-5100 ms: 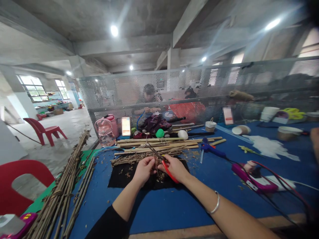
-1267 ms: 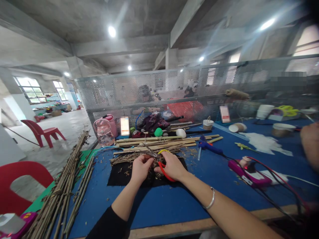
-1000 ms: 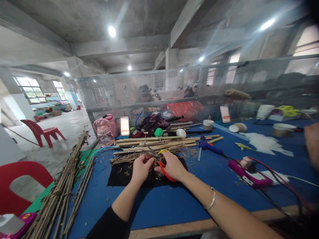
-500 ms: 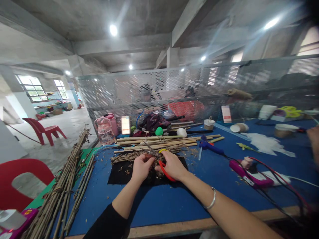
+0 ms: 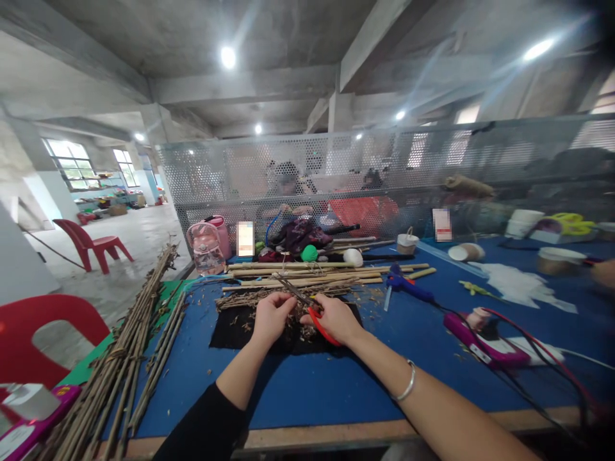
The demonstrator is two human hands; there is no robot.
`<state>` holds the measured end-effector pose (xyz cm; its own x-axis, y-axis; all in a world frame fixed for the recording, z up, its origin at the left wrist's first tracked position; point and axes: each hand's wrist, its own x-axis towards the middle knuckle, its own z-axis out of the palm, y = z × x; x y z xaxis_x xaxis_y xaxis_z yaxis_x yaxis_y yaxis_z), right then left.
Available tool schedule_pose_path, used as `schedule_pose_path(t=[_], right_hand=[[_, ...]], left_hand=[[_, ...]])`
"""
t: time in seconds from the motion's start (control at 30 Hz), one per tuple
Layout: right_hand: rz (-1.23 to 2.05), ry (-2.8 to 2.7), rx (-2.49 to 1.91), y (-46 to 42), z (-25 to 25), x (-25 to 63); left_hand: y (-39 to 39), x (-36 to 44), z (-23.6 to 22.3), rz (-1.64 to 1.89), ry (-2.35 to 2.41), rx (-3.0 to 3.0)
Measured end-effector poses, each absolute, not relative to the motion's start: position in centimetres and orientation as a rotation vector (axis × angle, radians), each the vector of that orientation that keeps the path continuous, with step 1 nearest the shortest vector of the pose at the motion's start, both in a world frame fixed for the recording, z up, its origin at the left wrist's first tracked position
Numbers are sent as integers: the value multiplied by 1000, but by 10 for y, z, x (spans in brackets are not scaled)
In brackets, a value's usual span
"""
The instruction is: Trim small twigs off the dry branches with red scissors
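Observation:
My right hand (image 5: 334, 318) is wrapped round a pair of scissors (image 5: 319, 325) with red and yellow handles. Their blades point away to the upper left, passing close by the fingertips of my left hand (image 5: 270, 315). That left hand is closed in a pinch; whatever is between its fingers is too small to make out. Below both hands lies a black cloth (image 5: 225, 331) scattered with dry plant bits. A row of short thin twigs (image 5: 240, 299) lies along the cloth's far edge.
Long peeled sticks (image 5: 307, 273) lie behind the cloth on the blue table (image 5: 288, 397). Bundled branches (image 5: 120, 346) stretch along the left. To the right are a blue glue gun (image 5: 408, 286), a purple power strip (image 5: 485, 342) with cables, and a white plastic bag (image 5: 521, 282). A mesh divider (image 5: 216, 166) stands behind.
The scissor blades have come closer together and tilted slightly, with the right hand turning a little. My left hand stays pinched in nearly the same place. The whole view has shifted slightly.

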<state>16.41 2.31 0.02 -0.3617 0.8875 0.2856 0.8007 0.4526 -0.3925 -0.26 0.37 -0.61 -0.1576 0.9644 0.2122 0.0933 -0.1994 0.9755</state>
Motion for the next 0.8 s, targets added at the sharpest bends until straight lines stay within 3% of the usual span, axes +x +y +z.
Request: schedule_pose_path(t=[0.8], right_hand=[[246, -2229, -1401, 18, -3, 158]], left_hand=[[0, 0, -2, 1478, 1229, 1316]])
